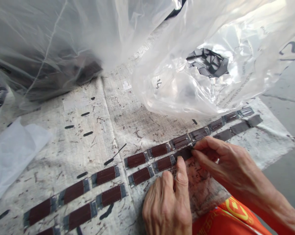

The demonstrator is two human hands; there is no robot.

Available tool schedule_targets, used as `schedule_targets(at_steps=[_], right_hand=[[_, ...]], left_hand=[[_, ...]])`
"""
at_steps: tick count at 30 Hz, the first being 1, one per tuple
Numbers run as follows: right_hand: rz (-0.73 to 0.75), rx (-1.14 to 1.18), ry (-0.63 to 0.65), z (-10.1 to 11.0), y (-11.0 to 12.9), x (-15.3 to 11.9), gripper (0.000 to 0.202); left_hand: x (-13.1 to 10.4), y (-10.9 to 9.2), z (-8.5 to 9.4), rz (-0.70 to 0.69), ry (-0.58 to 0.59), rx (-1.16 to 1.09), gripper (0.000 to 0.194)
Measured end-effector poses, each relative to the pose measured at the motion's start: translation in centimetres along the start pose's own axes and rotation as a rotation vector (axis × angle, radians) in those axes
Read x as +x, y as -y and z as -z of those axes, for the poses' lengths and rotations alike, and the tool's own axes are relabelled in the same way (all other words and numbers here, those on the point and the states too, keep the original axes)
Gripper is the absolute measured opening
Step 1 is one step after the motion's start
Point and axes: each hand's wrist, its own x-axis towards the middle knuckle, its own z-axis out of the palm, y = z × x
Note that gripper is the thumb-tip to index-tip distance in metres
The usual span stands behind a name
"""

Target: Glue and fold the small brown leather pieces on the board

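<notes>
Two slanting rows of small rectangular pieces lie on a pale cloth; many show a dark red patch (136, 160) with stitched edges. My left hand (168, 199) presses its index fingertip on a plain dark piece (183, 153) in the lower row, its other fingers curled under. At that piece's right end, my right hand (218, 156) pinches thumb and index finger together at the edge. Whatever lies between those fingertips is too small to make out. More plain dark pieces (240, 128) continue the lower row beyond my right hand.
A clear plastic bag (172, 88) holding dark pieces (211, 62) stands behind the rows. Another large bag (64, 42) fills the upper left. White sheeting (15, 153) lies at the left. Thread scraps and small black strips (88, 133) dot the cloth (86, 150). Orange-red fabric (225, 218) shows below.
</notes>
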Motion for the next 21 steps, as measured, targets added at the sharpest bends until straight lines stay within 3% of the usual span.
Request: schedule_targets(at_steps=[9, 15, 17, 21], right_hand=[[0.053, 0.012, -0.090, -0.2, 0.1, -0.2, 0.002], [0.040, 0.288, -0.189, -0.6, -2.0, -1.5, 0.013], [0.119, 0.318, -0.257, -0.6, -2.8, -2.2, 0.014], [0.429, 0.235, -0.306, -0.7, -3.6, -3.5, 0.032]], left_hand=[[0.1, 0.1, -0.1, -0.010, 0.000, 0.022, 0.038], [-0.1, 0.0, -0.3, -0.012, -0.014, 0.030, 0.042], [-0.1, 0.0, -0.3, -0.018, -0.013, 0.034, 0.043], [-0.2, 0.3, -0.2, -0.044, -0.011, 0.036, 0.044]])
